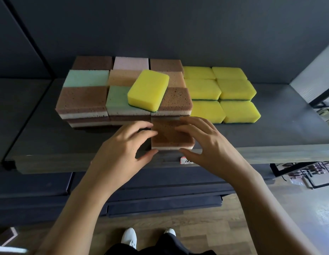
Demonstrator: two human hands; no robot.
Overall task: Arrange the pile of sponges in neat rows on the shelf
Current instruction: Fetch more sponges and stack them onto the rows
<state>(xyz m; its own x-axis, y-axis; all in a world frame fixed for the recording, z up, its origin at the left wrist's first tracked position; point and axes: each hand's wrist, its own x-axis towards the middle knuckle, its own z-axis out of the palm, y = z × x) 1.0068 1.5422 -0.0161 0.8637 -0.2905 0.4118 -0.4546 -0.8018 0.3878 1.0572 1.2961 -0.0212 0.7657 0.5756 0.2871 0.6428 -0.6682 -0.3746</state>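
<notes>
Both hands grasp one brown sponge (170, 137) lying flat near the front edge of a dark shelf (49, 144). The left hand (123, 144) curls its fingers onto the sponge's left side, with the thumb at its near left corner. The right hand (211, 144) arches its fingers over the top, with the thumb at the near right corner. A small white and red label (185, 160) on the shelf's front lip shows just below the right thumb, its writing too small to read. The held sponge's far edge meets the front of a block of sponges (82, 100), three columns wide and three rows deep, at least two layers high at the front. This sponge sits in front of the block's right column. The block's near row reads brown, green, brown from left to right. The middle row is green, then two tan. The far row is dark brown, pink, brown. A yellow sponge (149, 90) lies askew on top of the block, over the green sponge in the near row and its neighbours, out of line with the rows. Right of the block, touching it, six more yellow sponges (235, 89) lie in two columns of three, lower than the block, with green undersides showing. A dark wall (160, 30) stands behind the shelf.
</notes>
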